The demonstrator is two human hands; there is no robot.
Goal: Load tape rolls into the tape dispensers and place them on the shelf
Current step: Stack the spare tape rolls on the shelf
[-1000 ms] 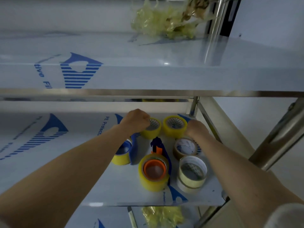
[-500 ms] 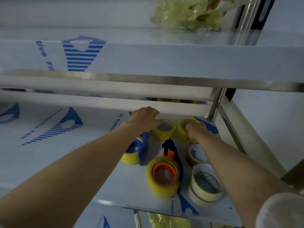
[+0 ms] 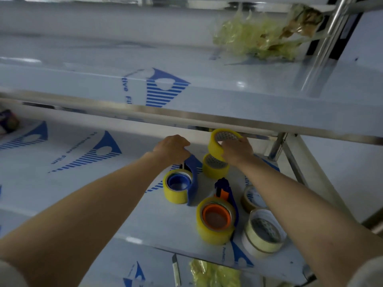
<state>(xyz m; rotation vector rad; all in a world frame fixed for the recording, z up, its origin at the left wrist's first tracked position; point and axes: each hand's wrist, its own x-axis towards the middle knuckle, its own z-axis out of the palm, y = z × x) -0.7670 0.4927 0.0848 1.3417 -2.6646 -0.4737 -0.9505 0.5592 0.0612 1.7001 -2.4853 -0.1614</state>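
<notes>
My right hand [image 3: 237, 151] grips a yellow tape roll [image 3: 217, 142] and holds it tilted in the air, just above a second yellow roll [image 3: 214, 168] that stands on the middle shelf [image 3: 87, 183]. My left hand [image 3: 173, 149] hovers curled over the top of a blue dispenser [image 3: 191, 179] loaded with yellow tape; whether it touches it I cannot tell. Nearer to me lies a second blue dispenser with an orange hub [image 3: 216, 218], also holding yellow tape. A brown roll [image 3: 249, 198] and a stack of pale rolls [image 3: 263, 233] sit at the right, partly behind my right forearm.
The upper shelf's steel edge [image 3: 186, 117] runs close above my hands. Crumpled yellowish tape waste [image 3: 261, 38] lies on the upper shelf. A steel post [image 3: 276, 146] stands at the right rear. More crumpled tape [image 3: 213, 274] and a small knife [image 3: 176, 270] lie on the lower shelf.
My right hand has picked up the rear yellow roll and lifted it off the shelf. My left hand has left the other yellow roll and shifted toward the blue dispenser.
</notes>
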